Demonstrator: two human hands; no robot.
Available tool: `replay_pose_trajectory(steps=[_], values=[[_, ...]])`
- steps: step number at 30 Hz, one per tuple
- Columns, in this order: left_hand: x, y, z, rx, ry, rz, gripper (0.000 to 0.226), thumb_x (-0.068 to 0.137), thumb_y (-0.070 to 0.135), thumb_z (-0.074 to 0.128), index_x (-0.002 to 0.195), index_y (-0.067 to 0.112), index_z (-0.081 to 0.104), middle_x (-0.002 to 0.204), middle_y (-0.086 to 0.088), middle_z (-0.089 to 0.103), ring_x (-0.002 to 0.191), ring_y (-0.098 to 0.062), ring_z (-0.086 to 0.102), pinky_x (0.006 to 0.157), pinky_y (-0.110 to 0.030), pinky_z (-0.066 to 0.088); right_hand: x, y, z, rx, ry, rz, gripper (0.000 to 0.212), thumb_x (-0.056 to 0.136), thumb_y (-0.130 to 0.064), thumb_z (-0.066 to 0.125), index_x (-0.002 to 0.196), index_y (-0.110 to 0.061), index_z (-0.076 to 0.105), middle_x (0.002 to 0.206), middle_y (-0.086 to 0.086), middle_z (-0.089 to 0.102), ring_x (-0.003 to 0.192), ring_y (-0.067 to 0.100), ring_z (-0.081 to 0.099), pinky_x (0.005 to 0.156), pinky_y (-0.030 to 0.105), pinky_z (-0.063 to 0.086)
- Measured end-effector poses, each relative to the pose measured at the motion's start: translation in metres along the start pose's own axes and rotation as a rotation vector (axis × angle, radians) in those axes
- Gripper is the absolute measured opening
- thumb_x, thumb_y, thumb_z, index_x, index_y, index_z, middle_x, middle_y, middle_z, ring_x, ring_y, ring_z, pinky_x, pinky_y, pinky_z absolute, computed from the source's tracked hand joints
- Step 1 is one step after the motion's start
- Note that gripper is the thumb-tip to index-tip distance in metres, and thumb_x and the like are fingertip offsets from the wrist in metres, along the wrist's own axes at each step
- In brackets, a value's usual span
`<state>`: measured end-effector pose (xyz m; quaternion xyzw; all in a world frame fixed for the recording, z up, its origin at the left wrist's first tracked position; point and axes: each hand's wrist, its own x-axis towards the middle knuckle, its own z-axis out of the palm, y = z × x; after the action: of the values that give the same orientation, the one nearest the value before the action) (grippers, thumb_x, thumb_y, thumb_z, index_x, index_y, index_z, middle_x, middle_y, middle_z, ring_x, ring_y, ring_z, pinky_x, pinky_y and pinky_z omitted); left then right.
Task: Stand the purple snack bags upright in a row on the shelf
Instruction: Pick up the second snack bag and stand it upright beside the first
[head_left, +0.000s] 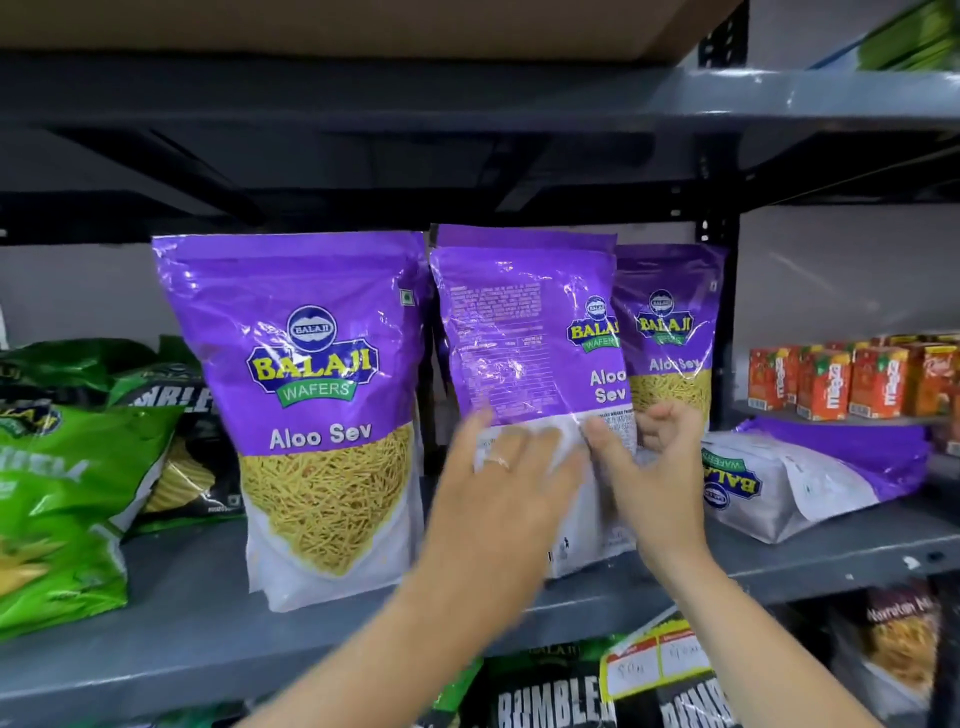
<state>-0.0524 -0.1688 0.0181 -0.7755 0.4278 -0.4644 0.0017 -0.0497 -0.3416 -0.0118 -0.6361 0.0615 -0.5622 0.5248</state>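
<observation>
While both hands (571, 467) clasp it | middle purple bag (524, 332) upright, back turned outward | long axis vertical

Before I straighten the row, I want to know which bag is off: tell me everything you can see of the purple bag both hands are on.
The middle purple bag is a glossy plastic Aloo Sev pouch, purple above and white below, with a sealed top strip. It stands upright on the grey shelf but turned, so fine print faces out and the logo sits at its right edge. The left hand lies on its lower front; the right hand grips its lower right edge. It overlaps the bag behind it.
</observation>
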Motion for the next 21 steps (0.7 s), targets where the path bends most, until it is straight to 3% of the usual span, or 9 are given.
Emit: replay_pose_trajectory(steps=[2, 4, 7, 10, 12, 15, 17, 18, 21], values=[[-0.015, 0.024, 0.007, -0.177, -0.029, -0.037, 0.046, 0.065, 0.016, 0.045, 0.107, 0.023, 0.064, 0.101, 0.002, 0.068, 0.086, -0.024, 0.066, 0.087, -0.039, 0.043, 0.014, -0.002, -0.003, 0.147, -0.055, 0.245, 0.041, 0.085, -0.057, 0.057, 0.109, -0.025, 0.048, 0.113, 0.004, 0.064, 0.110, 0.015, 0.061, 0.098, 0.036, 0.047], [-0.021, 0.035, 0.015, -0.247, -0.075, -0.088, 0.033, 0.066, 0.024, 0.059, 0.098, 0.024, 0.067, 0.095, 0.003, 0.066, 0.078, -0.021, 0.065, 0.073, -0.031, 0.052, 0.031, -0.005, -0.008, 0.237, -0.174, 0.507, 0.059, 0.091, -0.065, 0.033, 0.118, -0.018, 0.056, 0.120, 0.009, 0.066, 0.116, 0.027, 0.060, 0.104, 0.047, 0.042], [-0.023, 0.039, 0.020, -0.251, -0.065, -0.132, 0.023, 0.073, 0.036, 0.058, 0.091, 0.024, 0.065, 0.094, 0.003, 0.065, 0.077, -0.022, 0.062, 0.075, -0.035, 0.046, 0.042, -0.004, -0.012, 0.279, -0.392, 0.680, 0.078, 0.090, -0.071, 0.020, 0.125, -0.016, 0.063, 0.123, 0.011, 0.070, 0.117, 0.029, 0.062, 0.109, 0.051, 0.038], [-0.024, 0.036, 0.028, -0.252, -0.007, -0.172, 0.023, 0.076, 0.040, 0.057, 0.094, 0.026, 0.065, 0.095, 0.003, 0.065, 0.076, -0.021, 0.061, 0.079, -0.035, 0.033, 0.038, 0.001, -0.015, 0.163, -0.381, 0.627, 0.051, 0.095, -0.058, 0.035, 0.108, -0.023, 0.071, 0.113, 0.003, 0.075, 0.109, 0.024, 0.064, 0.098, 0.043, 0.046], [-0.024, 0.031, 0.034, -0.262, -0.019, -0.190, 0.028, 0.070, 0.028, 0.068, 0.097, 0.028, 0.063, 0.093, 0.004, 0.063, 0.074, -0.020, 0.061, 0.081, -0.033, 0.033, 0.034, 0.004, -0.018, 0.067, -0.316, 0.522, 0.031, 0.097, -0.037, 0.045, 0.086, -0.023, 0.070, 0.084, -0.004, 0.077, 0.082, 0.019, 0.068, 0.068, 0.028, 0.051], [-0.023, 0.020, 0.039, -0.348, -0.095, -0.245, 0.040, 0.064, 0.008, 0.060, 0.097, 0.028, 0.055, 0.099, 0.006, 0.060, 0.079, -0.019, 0.061, 0.087, -0.030, 0.034, 0.027, 0.007, -0.025, 0.099, -0.250, 0.404, 0.016, 0.095, -0.013, 0.055, 0.087, -0.016, 0.068, 0.062, -0.005, 0.075, 0.049, 0.005, 0.065, 0.039, 0.015, 0.044], [-0.023, 0.014, 0.042, -0.482, -0.102, -0.302, 0.029, 0.076, 0.009, 0.052, 0.100, 0.025, 0.054, 0.106, 0.006, 0.056, 0.087, -0.020, 0.057, 0.084, -0.028, 0.035, 0.024, 0.008, -0.030, 0.120, -0.263, 0.358, 0.013, 0.092, -0.007, 0.059, 0.102, -0.011, 0.067, 0.072, -0.004, 0.078, 0.053, 0.004, 0.068, 0.042, 0.016, 0.048], [-0.023, 0.012, 0.044, -0.572, -0.085, -0.337, 0.017, 0.086, 0.020, 0.049, 0.102, 0.025, 0.053, 0.107, 0.007, 0.054, 0.091, -0.019, 0.055, 0.083, -0.028, 0.036, 0.024, 0.008, -0.032, 0.128, -0.276, 0.339, 0.018, 0.090, -0.008, 0.062, 0.108, -0.009, 0.065, 0.080, -0.001, 0.079, 0.060, 0.007, 0.071, 0.048, 0.017, 0.052], [-0.024, 0.009, 0.050, -0.863, -0.108, -0.499, 0.045, 0.083, 0.070, 0.035, 0.107, 0.033, 0.045, 0.108, 0.015, 0.051, 0.096, -0.005, 0.050, 0.084, -0.027, 0.040, 0.023, 0.007, -0.035, 0.176, -0.352, 0.313, 0.056, 0.074, -0.024, 0.076, 0.125, -0.016, 0.057, 0.112, 0.008, 0.073, 0.098, 0.017, 0.070, 0.081, 0.032, 0.056]])
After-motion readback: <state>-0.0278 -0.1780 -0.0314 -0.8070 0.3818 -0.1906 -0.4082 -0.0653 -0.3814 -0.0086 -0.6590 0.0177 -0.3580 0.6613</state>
